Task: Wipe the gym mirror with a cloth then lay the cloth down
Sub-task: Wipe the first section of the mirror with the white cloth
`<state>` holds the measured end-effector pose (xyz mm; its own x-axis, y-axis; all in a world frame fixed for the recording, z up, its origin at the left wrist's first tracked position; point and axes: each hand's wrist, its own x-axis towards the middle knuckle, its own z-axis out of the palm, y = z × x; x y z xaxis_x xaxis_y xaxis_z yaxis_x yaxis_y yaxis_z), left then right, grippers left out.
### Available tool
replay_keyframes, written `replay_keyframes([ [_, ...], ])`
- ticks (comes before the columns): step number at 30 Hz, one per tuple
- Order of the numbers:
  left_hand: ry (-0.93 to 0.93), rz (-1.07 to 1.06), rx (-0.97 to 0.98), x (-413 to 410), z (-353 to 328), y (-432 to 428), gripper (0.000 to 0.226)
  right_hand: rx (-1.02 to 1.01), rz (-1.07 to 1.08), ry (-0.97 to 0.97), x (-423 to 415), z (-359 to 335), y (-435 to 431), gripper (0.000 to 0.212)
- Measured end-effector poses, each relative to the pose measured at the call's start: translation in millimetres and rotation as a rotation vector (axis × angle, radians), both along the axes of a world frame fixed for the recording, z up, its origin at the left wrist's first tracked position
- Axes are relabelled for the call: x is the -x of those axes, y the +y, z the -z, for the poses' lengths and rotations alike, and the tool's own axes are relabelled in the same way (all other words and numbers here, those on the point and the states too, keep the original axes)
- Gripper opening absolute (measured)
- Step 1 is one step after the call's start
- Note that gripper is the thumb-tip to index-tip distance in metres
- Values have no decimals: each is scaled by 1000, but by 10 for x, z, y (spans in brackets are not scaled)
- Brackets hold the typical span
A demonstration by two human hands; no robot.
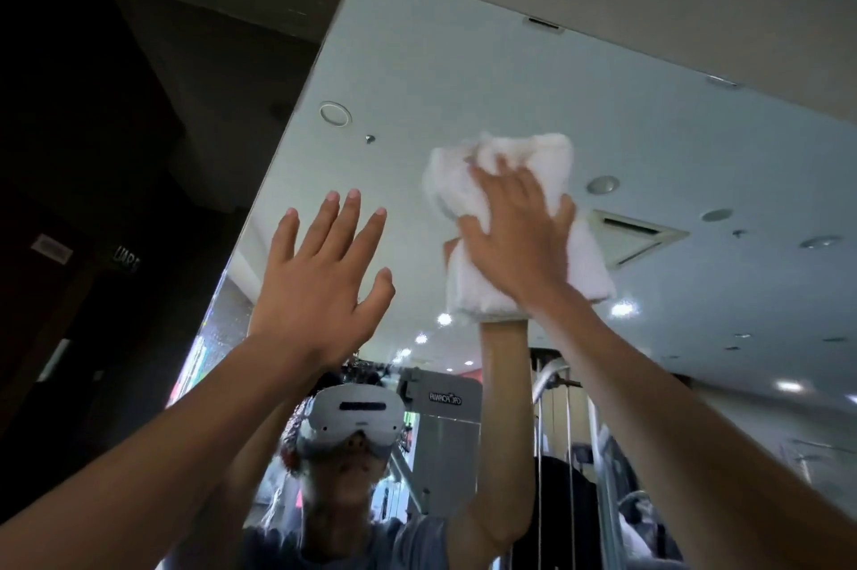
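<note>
A large wall mirror (463,73) fills the middle and right of the head view, seen from below. My right hand (514,235) is raised high and presses a folded white cloth (584,263) flat against the glass, fingers spread over it. My left hand (315,282) is raised beside it, to the left, fingers straight and spread, holding nothing; whether its palm touches the glass I cannot tell. The mirror shows my reflection with a white headset and both raised arms.
The mirror's left edge (297,105) runs diagonally; left of it is a dark wall and doorway (92,198). Reflected in the glass are ceiling lights, a vent (635,235) and a cable gym machine (556,430).
</note>
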<state>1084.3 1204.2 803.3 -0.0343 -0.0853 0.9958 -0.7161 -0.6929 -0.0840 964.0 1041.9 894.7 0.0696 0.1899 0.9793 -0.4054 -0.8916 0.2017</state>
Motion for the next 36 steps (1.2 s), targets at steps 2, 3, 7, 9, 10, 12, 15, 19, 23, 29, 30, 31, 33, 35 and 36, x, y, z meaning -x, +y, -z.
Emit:
replay_keyframes([
  [2, -1, 0, 0, 1, 9, 7, 69, 274, -14, 218, 40, 176, -14, 61],
  [3, -6, 0, 2, 4, 11, 4, 70, 395, -12, 326, 112, 217, -89, 61],
  [7, -65, -23, -1, 10, -23, 26, 67, 543, 44, 472, 470, -2, -510, 65],
  [9, -132, -59, 4, 3, -120, 70, 57, 272, -7, 274, 471, -289, -561, 68],
  [10, -150, -64, 22, 15, -177, 83, 50, 79, -25, 116, 394, -442, -487, 69],
  [12, -165, -48, 84, 63, -332, 94, 42, -270, -29, -100, 140, -699, -183, 63],
  [15, -134, -1, 143, 87, -581, 68, 50, -234, -25, -49, -105, -637, 234, 60],
  [19, -96, 17, 148, 20, -782, 61, 72, 284, -21, 321, 157, -273, 21, 70],
  [23, -39, 47, 105, -1, -752, 46, 82, 208, -11, 316, 462, -705, -354, 71],
  [29, 29, -9, 37, -41, -779, 60, 85, -314, -17, -187, -67, -1479, 60, 60],
  [30, 28, -14, 34, -36, -781, 66, 86, -276, -24, -175, -165, -1463, 182, 59],
  [31, 25, -13, 36, -31, -776, 64, 86, -210, -23, -148, -227, -1407, 279, 58],
  [33, 16, 0, 54, -15, -770, 65, 87, -57, -8, -60, -238, -1281, 342, 55],
  [35, 20, -2, 55, 5, -765, 56, 87, 71, -26, 82, -87, -1133, 221, 54],
  [36, 31, -15, 58, 9, -759, 47, 86, 141, -40, 158, 10, -1061, 118, 57],
])
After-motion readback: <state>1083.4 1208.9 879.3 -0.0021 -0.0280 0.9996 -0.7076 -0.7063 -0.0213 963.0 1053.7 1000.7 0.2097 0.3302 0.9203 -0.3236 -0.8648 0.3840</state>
